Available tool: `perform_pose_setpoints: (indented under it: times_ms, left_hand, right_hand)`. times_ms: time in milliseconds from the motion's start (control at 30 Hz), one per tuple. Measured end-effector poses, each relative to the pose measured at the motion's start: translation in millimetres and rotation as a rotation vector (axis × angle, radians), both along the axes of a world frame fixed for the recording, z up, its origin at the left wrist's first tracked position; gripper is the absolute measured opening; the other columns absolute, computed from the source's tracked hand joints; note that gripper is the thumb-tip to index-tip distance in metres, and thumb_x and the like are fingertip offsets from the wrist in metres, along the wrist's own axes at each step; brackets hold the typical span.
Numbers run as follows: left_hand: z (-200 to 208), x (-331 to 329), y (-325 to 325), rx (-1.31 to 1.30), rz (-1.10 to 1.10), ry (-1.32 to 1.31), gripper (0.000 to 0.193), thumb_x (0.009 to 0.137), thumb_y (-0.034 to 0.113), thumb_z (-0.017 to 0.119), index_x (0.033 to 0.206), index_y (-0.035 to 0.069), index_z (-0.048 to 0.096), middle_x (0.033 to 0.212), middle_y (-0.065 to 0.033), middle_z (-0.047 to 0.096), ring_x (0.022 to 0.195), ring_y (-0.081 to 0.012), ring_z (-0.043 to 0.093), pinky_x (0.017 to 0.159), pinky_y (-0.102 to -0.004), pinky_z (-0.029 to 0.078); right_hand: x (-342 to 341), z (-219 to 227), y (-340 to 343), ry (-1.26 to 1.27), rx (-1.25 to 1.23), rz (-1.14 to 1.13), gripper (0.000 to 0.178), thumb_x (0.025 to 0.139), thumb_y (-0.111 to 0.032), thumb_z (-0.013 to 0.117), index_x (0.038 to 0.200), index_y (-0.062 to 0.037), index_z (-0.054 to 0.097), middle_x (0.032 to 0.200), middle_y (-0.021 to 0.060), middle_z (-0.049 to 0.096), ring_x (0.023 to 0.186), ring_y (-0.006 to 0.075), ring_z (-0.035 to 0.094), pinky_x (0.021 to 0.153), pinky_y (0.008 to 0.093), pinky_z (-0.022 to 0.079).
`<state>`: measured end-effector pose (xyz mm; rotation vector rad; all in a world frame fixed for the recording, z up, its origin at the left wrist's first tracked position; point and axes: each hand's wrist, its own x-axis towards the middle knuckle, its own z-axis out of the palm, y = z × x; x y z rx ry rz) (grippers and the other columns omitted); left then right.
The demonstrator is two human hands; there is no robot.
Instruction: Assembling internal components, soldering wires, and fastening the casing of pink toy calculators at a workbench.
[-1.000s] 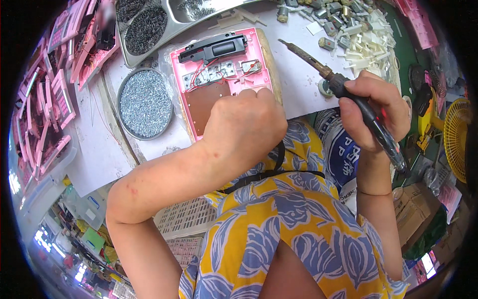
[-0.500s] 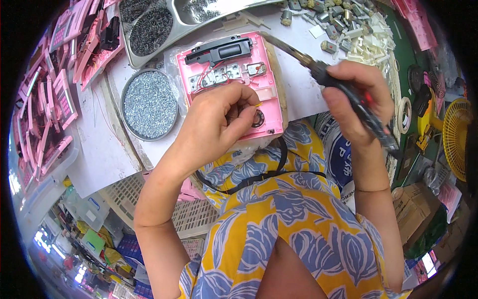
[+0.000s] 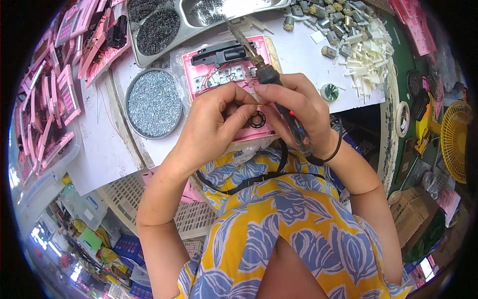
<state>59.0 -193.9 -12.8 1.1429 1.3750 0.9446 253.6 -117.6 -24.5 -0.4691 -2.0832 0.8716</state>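
Observation:
A pink plastic casing point(image 3: 209, 74) lies open on the white bench, with a black part, red wires and a small round speaker point(image 3: 257, 120) inside. My left hand point(image 3: 211, 124) rests over its lower half, with thumb and finger pinched on something small that I cannot make out. My right hand point(image 3: 294, 107) grips a soldering iron point(image 3: 259, 62). The iron's tip points up and away over the casing's top edge. The fingertips of both hands meet above the speaker.
A round tin of small screws point(image 3: 153, 102) sits left of the casing. Metal trays point(image 3: 164, 25) of small dark parts stand behind it. Pink casings point(image 3: 47, 94) are stacked at left. White plastic pieces and small motors point(image 3: 358, 45) lie at right; a yellow fan point(image 3: 455, 139) stands far right.
My right hand has brought the soldering iron in from the right to meet my left hand over the casing. The left hand has drawn back and pinched its fingers.

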Motion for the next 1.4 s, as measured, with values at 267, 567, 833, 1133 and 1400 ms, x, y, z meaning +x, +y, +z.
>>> perform_pose_setpoints:
  times_ms: [267, 567, 833, 1133, 1400]
  left_hand:
    - [12, 7, 1, 0.094, -0.085, 0.271, 0.011, 0.086, 0.005, 0.069, 0.093, -0.002, 0.063, 0.09, -0.0117, 0.064, 0.07, -0.0211, 0.066, 0.064, -0.0336, 0.052]
    - [11, 7, 9, 0.273, -0.215, 0.542, 0.011, 0.082, 0.0, 0.07, 0.091, -0.002, 0.064, 0.108, -0.0116, 0.055, 0.085, -0.0235, 0.063, 0.074, -0.0318, 0.054]
    - [12, 3, 11, 0.282, -0.268, 0.579, 0.014, 0.08, 0.002, 0.071, 0.092, 0.0, 0.064, 0.11, -0.0126, 0.057, 0.089, -0.0284, 0.065, 0.077, -0.0354, 0.054]
    - [8, 4, 10, 0.36, -0.253, 0.603, 0.011, 0.081, 0.006, 0.07, 0.087, 0.001, 0.063, 0.111, -0.0117, 0.059, 0.082, -0.0308, 0.066, 0.07, -0.0405, 0.055]
    - [5, 5, 8, 0.391, -0.226, 0.61, 0.011, 0.081, 0.007, 0.071, 0.087, 0.001, 0.063, 0.111, -0.0109, 0.059, 0.081, -0.029, 0.066, 0.069, -0.0391, 0.055]
  right_hand:
    - [47, 17, 12, -0.036, 0.033, -0.008, 0.038, 0.08, -0.001, 0.077, 0.116, -0.0015, 0.067, 0.095, 0.0087, 0.066, 0.084, 0.0192, 0.063, 0.077, 0.0283, 0.051]
    - [80, 39, 16, -0.104, -0.385, 0.142, 0.02, 0.072, -0.005, 0.072, 0.092, 0.0, 0.069, 0.059, 0.0018, 0.051, 0.058, 0.0163, 0.05, 0.062, 0.0298, 0.041]
    - [67, 24, 14, -0.136, -0.359, 0.145, 0.023, 0.07, -0.005, 0.073, 0.092, -0.0041, 0.07, 0.06, 0.003, 0.056, 0.056, 0.0177, 0.052, 0.062, 0.0309, 0.043]
    - [60, 25, 17, -0.155, -0.291, 0.178, 0.023, 0.069, -0.005, 0.073, 0.092, -0.0044, 0.069, 0.058, 0.0025, 0.056, 0.054, 0.0197, 0.054, 0.065, 0.0325, 0.046]
    - [70, 31, 20, -0.131, -0.286, 0.172, 0.024, 0.069, -0.004, 0.073, 0.092, -0.0022, 0.069, 0.057, 0.0013, 0.051, 0.053, 0.0171, 0.05, 0.063, 0.0322, 0.044]
